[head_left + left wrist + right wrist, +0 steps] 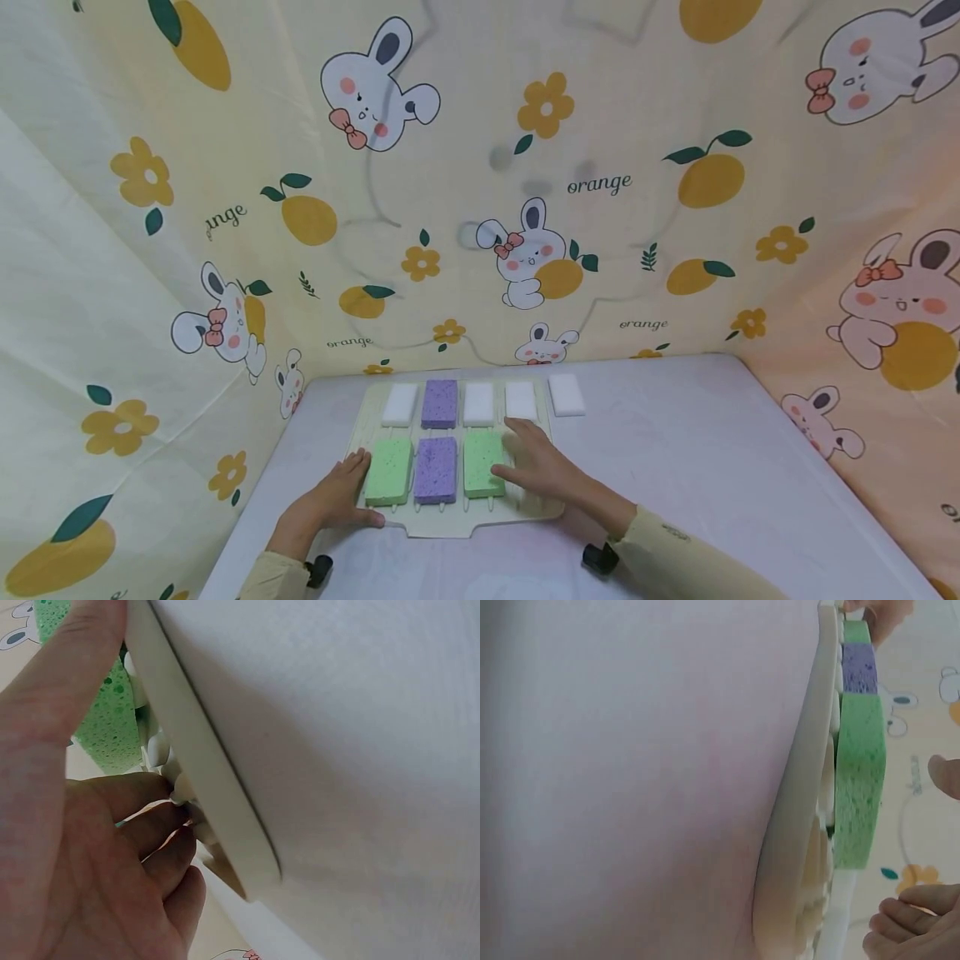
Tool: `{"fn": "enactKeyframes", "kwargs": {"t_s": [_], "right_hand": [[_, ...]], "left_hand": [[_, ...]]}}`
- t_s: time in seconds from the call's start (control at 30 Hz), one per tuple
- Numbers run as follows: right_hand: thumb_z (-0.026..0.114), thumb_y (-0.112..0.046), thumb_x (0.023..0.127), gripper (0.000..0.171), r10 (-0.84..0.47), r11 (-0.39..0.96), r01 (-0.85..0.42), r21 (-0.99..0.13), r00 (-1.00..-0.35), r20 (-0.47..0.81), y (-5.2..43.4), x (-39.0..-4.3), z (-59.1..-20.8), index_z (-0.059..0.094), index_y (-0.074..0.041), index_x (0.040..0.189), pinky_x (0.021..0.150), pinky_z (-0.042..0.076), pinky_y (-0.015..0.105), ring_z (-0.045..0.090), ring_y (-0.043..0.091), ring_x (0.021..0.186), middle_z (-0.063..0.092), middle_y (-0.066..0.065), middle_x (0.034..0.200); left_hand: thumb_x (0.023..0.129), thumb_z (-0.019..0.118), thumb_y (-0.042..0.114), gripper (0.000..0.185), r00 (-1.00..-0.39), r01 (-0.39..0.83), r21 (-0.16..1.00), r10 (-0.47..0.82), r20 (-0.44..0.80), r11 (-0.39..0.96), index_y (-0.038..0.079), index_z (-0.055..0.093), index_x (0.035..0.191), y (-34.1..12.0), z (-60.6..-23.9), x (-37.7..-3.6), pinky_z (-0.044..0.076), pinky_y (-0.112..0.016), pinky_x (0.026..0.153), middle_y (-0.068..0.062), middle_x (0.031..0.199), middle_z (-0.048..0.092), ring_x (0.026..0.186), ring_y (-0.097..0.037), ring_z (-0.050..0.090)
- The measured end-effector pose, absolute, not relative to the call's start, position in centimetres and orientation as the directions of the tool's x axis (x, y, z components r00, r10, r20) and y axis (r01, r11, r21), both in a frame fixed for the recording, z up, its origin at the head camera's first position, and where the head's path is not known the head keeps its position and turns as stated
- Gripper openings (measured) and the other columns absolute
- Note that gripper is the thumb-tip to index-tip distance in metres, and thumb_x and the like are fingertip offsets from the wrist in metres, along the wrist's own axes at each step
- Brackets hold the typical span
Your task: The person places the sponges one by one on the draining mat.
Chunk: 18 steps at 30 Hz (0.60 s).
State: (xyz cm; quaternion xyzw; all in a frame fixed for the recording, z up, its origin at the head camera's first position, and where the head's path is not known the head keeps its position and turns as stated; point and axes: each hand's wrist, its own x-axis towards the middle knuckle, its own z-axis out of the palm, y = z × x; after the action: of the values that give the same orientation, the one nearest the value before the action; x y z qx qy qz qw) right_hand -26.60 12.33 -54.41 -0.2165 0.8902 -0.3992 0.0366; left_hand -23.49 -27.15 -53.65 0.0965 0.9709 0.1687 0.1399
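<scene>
A cream drying rack (438, 528) lies flat with pegs, bearing two rows of sponges. My left hand (333, 493) rests at its left edge, beside the left green sponge (388, 472); in the left wrist view its fingertips touch pegs just inside the rim. My right hand (551, 465) hovers at the rack's right side, thumb and fingers spread, its thumb overlapping the right green sponge (482, 467). Between the green ones sits a purple sponge (436, 471). The back row has a white sponge (400, 406), another purple sponge (439, 404) and two more white sponges (478, 405).
One separate white sponge (566, 394) lies on the white tabletop (675, 467) just right of the rack's back corner. A patterned curtain (465, 167) with rabbits and oranges closes off the back and both sides. Black wrist cameras (600, 558) sit at both cuffs.
</scene>
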Motion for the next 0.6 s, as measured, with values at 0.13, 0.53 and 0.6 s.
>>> {"fn": "enactKeyframes", "kwargs": {"t_s": [0.13, 0.53, 0.6], "right_hand": [[0.083, -0.043, 0.094, 0.093, -0.407, 0.566, -0.364, -0.740, -0.904, 0.133, 13.3, -26.8, -54.2, 0.038, -0.002, 0.164, 0.124, 0.035, 0.067, 0.036, 0.043, 0.155, 0.040, 0.021, 0.167], [0.085, -0.037, 0.094, 0.090, -0.349, 0.581, -0.320, -0.748, -0.929, 0.126, 16.0, -27.6, -54.0, 0.039, -0.004, 0.165, 0.124, 0.035, 0.068, 0.035, 0.045, 0.156, 0.038, 0.023, 0.168], [0.085, -0.036, 0.095, 0.090, -0.348, 0.582, -0.323, -0.747, -0.928, 0.130, 16.5, -27.8, -53.9, 0.038, -0.004, 0.165, 0.124, 0.035, 0.069, 0.035, 0.045, 0.156, 0.038, 0.023, 0.168]], "left_hand": [[0.071, 0.098, 0.051, 0.130, -0.942, 0.140, 0.360, 0.236, -0.239, 0.923, -0.013, 0.031, 0.162, -27.1, -53.7, -23.5, 0.023, -0.061, 0.132, -0.033, 0.171, 0.026, 0.159, -0.051, 0.023], [0.072, 0.097, 0.053, 0.131, -0.940, 0.129, 0.360, 0.229, -0.252, 0.924, -0.011, 0.030, 0.163, -27.3, -53.9, -23.5, 0.024, -0.061, 0.131, -0.032, 0.172, 0.025, 0.160, -0.050, 0.023], [0.072, 0.097, 0.053, 0.131, -0.940, 0.126, 0.361, 0.227, -0.253, 0.924, -0.011, 0.029, 0.163, -27.4, -54.0, -23.5, 0.023, -0.061, 0.132, -0.032, 0.172, 0.025, 0.160, -0.050, 0.023]]}}
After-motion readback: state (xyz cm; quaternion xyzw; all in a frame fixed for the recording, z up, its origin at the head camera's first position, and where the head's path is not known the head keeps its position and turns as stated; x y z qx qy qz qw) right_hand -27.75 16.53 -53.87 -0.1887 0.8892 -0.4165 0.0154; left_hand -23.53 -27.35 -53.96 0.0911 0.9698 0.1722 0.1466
